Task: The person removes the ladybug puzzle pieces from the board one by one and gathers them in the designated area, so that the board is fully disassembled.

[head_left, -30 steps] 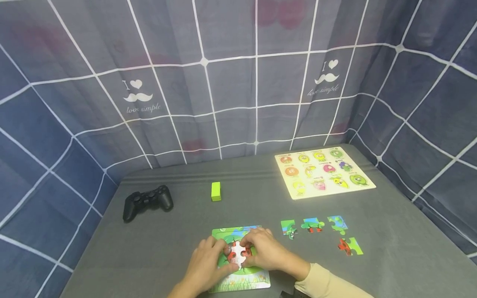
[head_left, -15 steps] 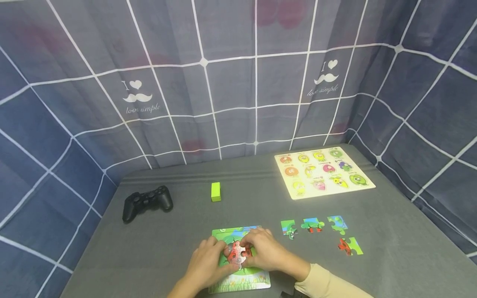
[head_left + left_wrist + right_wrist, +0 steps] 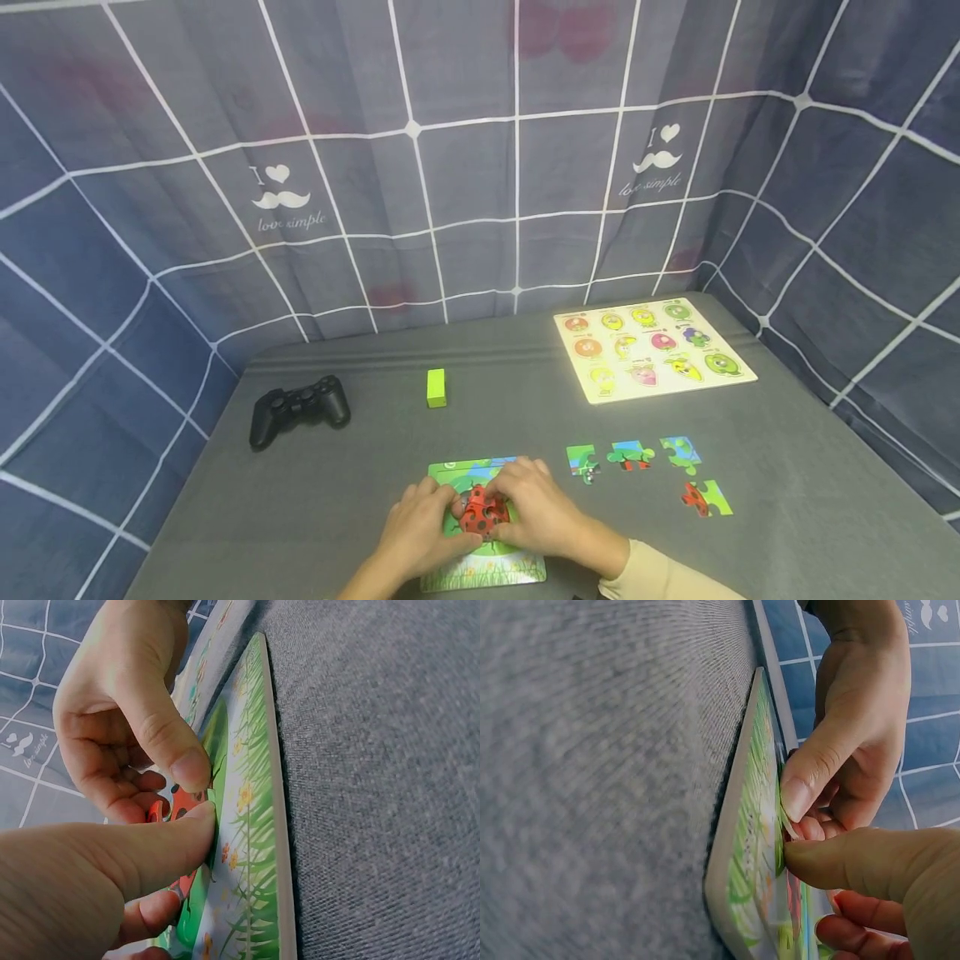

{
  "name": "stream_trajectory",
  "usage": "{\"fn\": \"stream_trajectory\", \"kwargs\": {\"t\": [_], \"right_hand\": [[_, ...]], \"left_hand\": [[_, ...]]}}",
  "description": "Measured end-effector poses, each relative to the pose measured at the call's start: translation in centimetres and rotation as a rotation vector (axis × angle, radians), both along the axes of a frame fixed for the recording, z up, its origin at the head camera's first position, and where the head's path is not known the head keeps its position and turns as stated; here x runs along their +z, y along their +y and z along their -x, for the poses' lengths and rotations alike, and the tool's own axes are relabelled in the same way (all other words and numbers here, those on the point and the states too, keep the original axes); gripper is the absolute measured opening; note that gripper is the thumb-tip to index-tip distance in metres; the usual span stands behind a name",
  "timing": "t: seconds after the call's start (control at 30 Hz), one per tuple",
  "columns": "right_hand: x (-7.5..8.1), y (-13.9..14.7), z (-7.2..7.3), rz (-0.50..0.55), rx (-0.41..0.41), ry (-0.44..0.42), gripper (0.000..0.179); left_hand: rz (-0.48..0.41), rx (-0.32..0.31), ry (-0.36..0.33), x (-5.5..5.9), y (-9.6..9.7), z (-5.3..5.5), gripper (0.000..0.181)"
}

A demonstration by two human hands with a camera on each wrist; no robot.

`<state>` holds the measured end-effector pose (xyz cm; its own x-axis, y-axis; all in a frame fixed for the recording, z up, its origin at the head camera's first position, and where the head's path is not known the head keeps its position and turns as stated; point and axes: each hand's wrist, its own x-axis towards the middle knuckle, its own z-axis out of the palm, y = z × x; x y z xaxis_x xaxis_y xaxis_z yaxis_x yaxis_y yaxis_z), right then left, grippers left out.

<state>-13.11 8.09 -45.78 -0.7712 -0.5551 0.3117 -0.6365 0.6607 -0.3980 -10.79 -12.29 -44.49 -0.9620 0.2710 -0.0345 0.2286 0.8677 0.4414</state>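
A jigsaw puzzle board (image 3: 487, 573) with a grass and flower border lies low in the head view, both hands over its middle. Between them shows a red, black-spotted ladybug puzzle piece (image 3: 482, 520). My left hand (image 3: 420, 527) pinches this piece from the left with thumb and curled fingers. From the right, my right hand (image 3: 538, 510) pinches it the same way. In the left wrist view, the two thumbs nearly meet at the piece's near edge, close over the board. Seen from the right wrist, the left thumb (image 3: 799, 796) lies on a thin edge of it; fingers hide the rest.
Several loose puzzle pieces (image 3: 630, 454) lie right of the board, one with red and green (image 3: 707, 497). Behind them is a cream fruit-picture board (image 3: 652, 350). A yellow-green block (image 3: 436, 388) stands behind the puzzle, and a black game controller (image 3: 300, 411) lies at left. Checked curtains enclose the table.
The white patch between the hands has given way to the red spotted ladybug picture. Both hands keep nearly the same place; the loose pieces have not moved.
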Motion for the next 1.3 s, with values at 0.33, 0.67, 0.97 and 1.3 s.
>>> {"fn": "stream_trajectory", "kwargs": {"t": [0.33,0.67,0.97,1.3], "right_hand": [[-0.3,2.9,0.4,0.163,-0.046,-0.118,0.034],[-1.1,8.7,-2.1,0.331,-0.021,-0.276,0.035],[-0.6,15.1,-3.9,0.403,-0.229,-0.270,0.033],[-0.3,17.3,-4.4,0.405,-0.312,-0.188,0.036]], "left_hand": [[-0.015,-0.009,0.015,-0.3,0.2,0.0,0.041],[-0.054,0.032,-0.058,-0.2,0.3,-0.3,0.043],[-0.068,0.023,-0.085,-0.2,0.2,0.2,0.043],[0.000,0.095,-0.008,-0.5,1.2,-0.3,0.055]]}}
